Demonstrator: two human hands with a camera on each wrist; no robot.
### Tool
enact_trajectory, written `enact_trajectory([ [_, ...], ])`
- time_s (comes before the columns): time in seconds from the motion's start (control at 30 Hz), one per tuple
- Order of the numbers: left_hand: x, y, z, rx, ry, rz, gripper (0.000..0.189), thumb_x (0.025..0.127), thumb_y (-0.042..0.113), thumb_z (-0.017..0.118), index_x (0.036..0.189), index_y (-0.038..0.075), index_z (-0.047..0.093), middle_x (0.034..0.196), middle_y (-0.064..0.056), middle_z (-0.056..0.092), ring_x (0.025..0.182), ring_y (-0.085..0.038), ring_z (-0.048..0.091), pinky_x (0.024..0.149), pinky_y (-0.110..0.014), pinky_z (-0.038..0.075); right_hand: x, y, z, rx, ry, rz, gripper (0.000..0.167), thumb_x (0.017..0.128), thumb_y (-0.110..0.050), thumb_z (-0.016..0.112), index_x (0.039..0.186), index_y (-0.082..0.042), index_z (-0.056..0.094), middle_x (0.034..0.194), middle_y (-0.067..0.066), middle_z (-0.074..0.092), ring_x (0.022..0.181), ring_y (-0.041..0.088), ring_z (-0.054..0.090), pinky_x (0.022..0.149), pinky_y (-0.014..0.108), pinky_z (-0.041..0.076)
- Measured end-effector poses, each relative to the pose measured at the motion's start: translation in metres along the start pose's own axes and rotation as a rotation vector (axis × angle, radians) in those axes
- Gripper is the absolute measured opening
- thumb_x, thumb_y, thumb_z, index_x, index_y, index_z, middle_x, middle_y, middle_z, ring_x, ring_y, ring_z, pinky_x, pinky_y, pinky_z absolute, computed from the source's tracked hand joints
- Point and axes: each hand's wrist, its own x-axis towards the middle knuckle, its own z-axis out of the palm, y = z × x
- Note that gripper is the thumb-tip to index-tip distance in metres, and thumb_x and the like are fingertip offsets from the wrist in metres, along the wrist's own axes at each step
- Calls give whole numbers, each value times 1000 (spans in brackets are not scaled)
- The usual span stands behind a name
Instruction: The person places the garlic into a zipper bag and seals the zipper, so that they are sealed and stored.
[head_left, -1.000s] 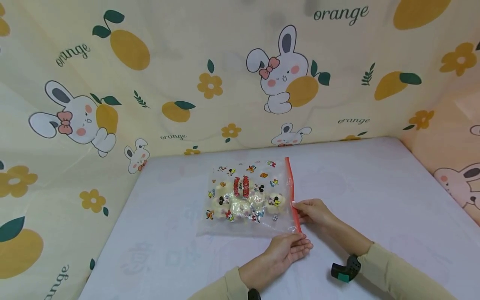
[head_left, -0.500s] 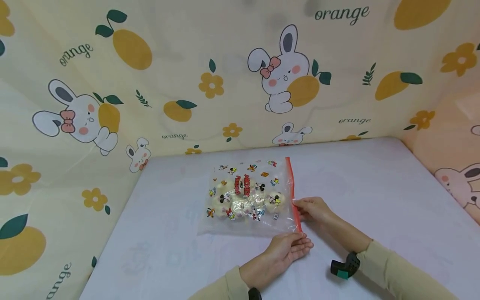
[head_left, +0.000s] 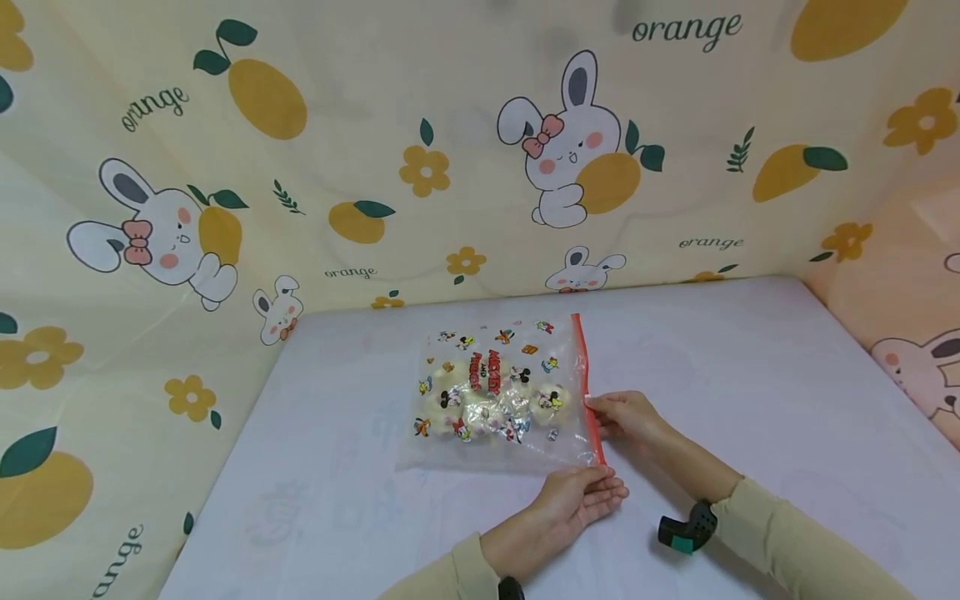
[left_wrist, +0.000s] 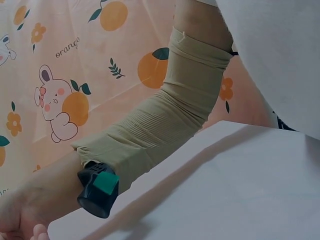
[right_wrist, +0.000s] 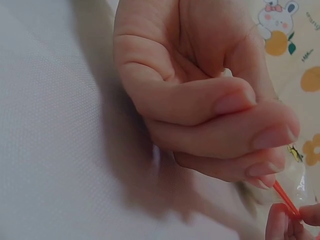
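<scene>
A clear zip bag (head_left: 517, 457) with small cartoon prints and a red closure strip (head_left: 581, 354) lies flat on the table. Several pale round things (head_left: 480, 412) show through the plastic; their kind is hard to make out. My left hand (head_left: 558, 504) pinches the strip's near corner between thumb and fingertips. Farther along the same strip, my right hand (head_left: 630, 417) pinches it beside a small white spot. The right wrist view has my right hand (right_wrist: 200, 100) with its fingers curled, and the red strip (right_wrist: 286, 197) running to my left fingertips (right_wrist: 277, 220).
The table (head_left: 322, 517) has a white cloth and ends at a fabric wall (head_left: 360, 125) printed with rabbits and oranges. A black wrist camera (head_left: 688, 529) sits on my right wrist, near the tan sleeve (head_left: 795, 542).
My right hand has crept slightly away from me along the red strip, widening its distance from my left hand. The left hand and the bag stay nearly still; the head view shifts a little.
</scene>
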Motion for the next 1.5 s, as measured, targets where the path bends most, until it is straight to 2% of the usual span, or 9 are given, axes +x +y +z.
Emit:
enact_trajectory([
  [0.33,-2,0,1,-6,16,-35,24,96,15,56,110,-3,64,94,-8,72,86,-12,70,92,-31,57,2,0,-2,42,-4,12,33,95,-19,58,109,11,64,67,-11,66,62,2,62,63,17,55],
  [0.6,1,0,2,-14,11,0,24,95,14,56,109,-4,64,89,-5,71,85,-12,69,89,-29,57,4,-2,-3,47,-12,-2,40,95,-19,58,115,15,60,67,-11,65,61,1,61,62,16,55],
  [0.77,1,0,3,-6,20,-3,23,96,13,56,109,-4,64,90,-6,72,84,-11,69,88,-28,58,5,-2,-1,66,12,-1,37,95,-16,57,114,15,60,65,-12,64,60,0,60,61,16,54],
  [0.9,0,0,3,-1,25,8,24,96,14,56,109,-4,64,92,-6,72,83,-10,69,88,-27,58,4,-3,2,39,31,-4,38,96,-16,55,116,17,58,66,-13,64,61,0,59,62,15,54],
  [1.17,-3,-7,4,25,-10,10,21,95,12,55,105,-4,65,84,-3,71,80,-9,68,84,-25,58,10,-10,-3,-5,107,19,47,98,-21,53,126,16,52,73,-12,64,70,1,59,65,16,52],
  [1.3,-3,-7,4,29,-11,18,22,96,13,55,107,-4,65,84,-3,71,82,-9,69,88,-27,58,12,-12,-5,-26,83,23,47,98,-22,53,125,15,53,73,-12,65,72,1,60,66,17,51],
  [1.5,-1,-5,3,28,-15,6,22,96,13,55,107,-3,65,86,-3,71,84,-10,69,89,-29,58,16,-13,-7,32,59,74,48,97,-24,54,127,13,52,74,-11,64,71,4,57,66,18,49],
])
